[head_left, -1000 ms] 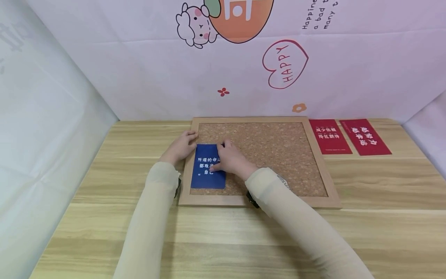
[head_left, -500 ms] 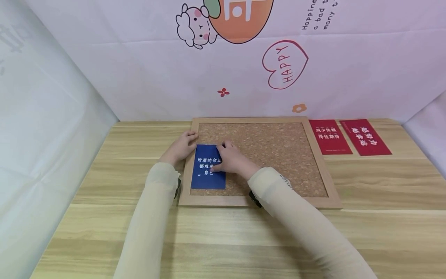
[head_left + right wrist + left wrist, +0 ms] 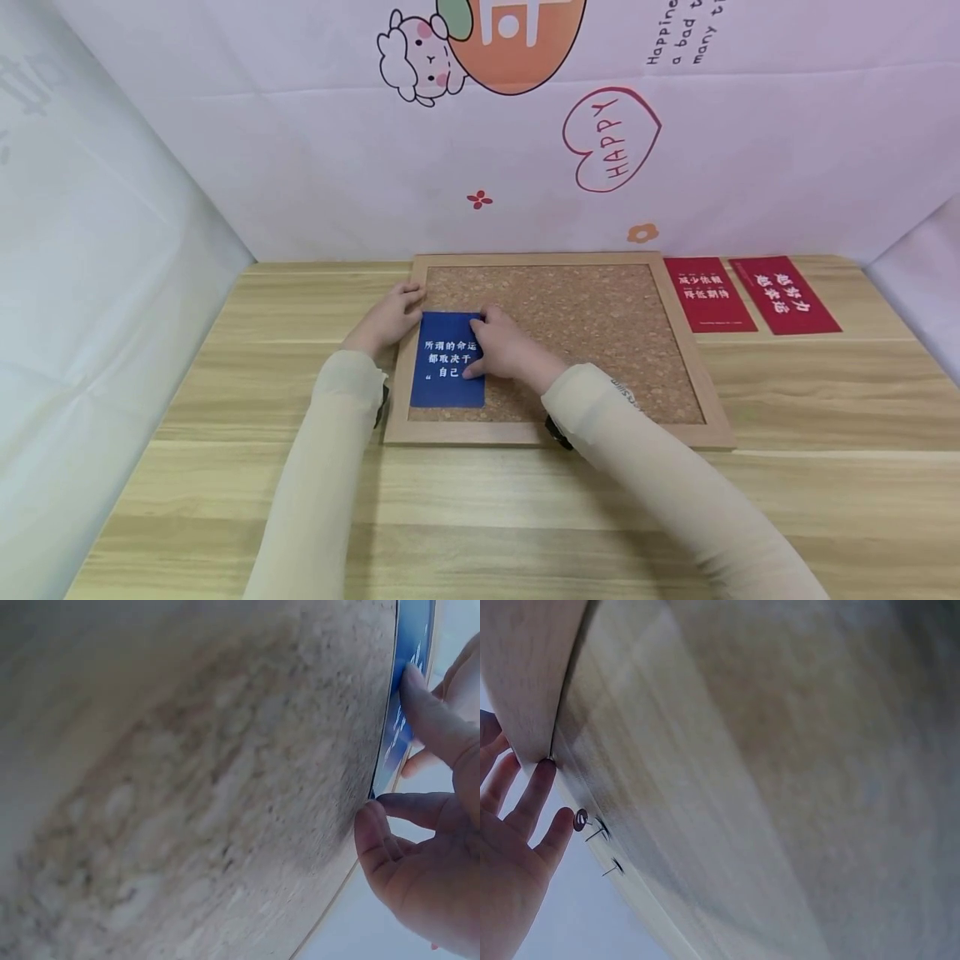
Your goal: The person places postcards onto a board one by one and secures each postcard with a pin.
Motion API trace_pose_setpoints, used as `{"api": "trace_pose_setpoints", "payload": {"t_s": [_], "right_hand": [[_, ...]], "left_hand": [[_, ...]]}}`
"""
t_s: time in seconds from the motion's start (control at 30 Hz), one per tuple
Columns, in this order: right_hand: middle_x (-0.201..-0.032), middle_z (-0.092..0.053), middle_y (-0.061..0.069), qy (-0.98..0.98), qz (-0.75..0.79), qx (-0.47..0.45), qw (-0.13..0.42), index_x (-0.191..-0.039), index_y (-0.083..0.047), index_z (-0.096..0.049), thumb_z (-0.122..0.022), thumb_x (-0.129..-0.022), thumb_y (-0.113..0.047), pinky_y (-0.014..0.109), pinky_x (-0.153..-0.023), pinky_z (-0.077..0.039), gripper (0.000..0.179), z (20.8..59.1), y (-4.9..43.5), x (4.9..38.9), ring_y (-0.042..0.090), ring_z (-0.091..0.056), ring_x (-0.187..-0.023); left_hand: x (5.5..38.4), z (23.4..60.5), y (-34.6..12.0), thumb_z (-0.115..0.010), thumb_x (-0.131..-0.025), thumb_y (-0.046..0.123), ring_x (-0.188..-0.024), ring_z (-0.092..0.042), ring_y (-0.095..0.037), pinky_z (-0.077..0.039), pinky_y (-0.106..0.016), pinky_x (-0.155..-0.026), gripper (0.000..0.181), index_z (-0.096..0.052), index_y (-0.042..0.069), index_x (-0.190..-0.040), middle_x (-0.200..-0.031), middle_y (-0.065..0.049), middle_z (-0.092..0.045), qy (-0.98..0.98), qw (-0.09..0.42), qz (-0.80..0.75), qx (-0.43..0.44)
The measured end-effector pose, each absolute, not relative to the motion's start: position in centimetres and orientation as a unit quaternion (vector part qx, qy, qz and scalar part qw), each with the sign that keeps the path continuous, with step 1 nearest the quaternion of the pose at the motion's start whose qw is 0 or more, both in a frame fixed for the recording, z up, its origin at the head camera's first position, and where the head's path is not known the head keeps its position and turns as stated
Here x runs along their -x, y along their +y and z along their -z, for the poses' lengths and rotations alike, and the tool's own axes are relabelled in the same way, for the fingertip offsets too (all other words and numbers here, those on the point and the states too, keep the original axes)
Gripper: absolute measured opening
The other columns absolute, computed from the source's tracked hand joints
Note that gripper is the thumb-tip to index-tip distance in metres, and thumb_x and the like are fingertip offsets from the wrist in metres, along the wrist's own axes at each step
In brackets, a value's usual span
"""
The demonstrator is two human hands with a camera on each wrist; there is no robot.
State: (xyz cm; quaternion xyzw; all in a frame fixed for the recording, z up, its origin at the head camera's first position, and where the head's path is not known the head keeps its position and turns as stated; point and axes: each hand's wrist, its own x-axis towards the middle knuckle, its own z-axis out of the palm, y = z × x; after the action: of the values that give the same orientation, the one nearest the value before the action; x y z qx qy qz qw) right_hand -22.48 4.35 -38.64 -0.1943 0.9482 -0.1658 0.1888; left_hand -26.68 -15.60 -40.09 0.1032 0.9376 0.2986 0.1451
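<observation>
A framed corkboard [image 3: 585, 333] lies on the wooden table, with a blue card [image 3: 437, 393] bearing white characters flat over its left part. My right hand [image 3: 513, 350] rests at the card's right side. Its thumb touches the card's face, and the fingers bend at the upper right corner, as the right wrist view also shows. Beside the frame's left edge is my left hand [image 3: 388, 318], fingers spread, some fingertips against the wooden frame [image 3: 532, 667]. In the left wrist view, a fingertip meets one of several dark thumbtacks [image 3: 580, 820] on the table.
Two red cards with white characters, a nearer one [image 3: 711, 308] and a farther one [image 3: 787, 296], lie right of the board. A white printed cloth [image 3: 337, 167] rises behind the table's back edge, and white cloth hangs on both sides.
My right hand has shifted slightly right, its thumb drawing back so more of the card's characters show. The blue card and my left hand have stayed in place.
</observation>
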Motion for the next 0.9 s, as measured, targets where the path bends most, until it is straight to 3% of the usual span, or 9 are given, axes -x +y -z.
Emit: {"api": "trace_pose_setpoints", "payload": {"t_s": [0.17, 0.9], "right_hand": [[-0.151, -0.029, 0.022, 0.951, 0.156, 0.194, 0.182, -0.145, 0.004, -0.033, -0.074, -0.081, -0.036, 0.042, -0.121, -0.023, 0.086, 38.56, 4.36, 22.16, 0.035, -0.024, -0.144], [-0.155, -0.025, 0.02, 0.951, 0.155, 0.193, 0.188, -0.148, 0.001, -0.029, -0.071, -0.084, -0.038, 0.043, -0.12, -0.027, 0.086, 38.54, 4.62, 21.89, 0.035, -0.027, -0.144]], "left_hand": [[26.79, 40.18, -15.58, -0.038, -0.1, 0.013, -0.147, -0.017, -0.037, -0.014, -0.047, -0.122, 0.051, -0.028, 0.003, -0.149, -0.159, -0.014, -0.018, 0.938, 0.143, -0.299, -0.106], [26.77, 39.51, -15.42, -0.038, -0.101, 0.014, -0.147, -0.015, -0.038, -0.013, -0.049, -0.122, 0.051, -0.026, 0.001, -0.149, -0.159, -0.018, -0.018, 0.943, 0.147, -0.275, -0.114]]}}
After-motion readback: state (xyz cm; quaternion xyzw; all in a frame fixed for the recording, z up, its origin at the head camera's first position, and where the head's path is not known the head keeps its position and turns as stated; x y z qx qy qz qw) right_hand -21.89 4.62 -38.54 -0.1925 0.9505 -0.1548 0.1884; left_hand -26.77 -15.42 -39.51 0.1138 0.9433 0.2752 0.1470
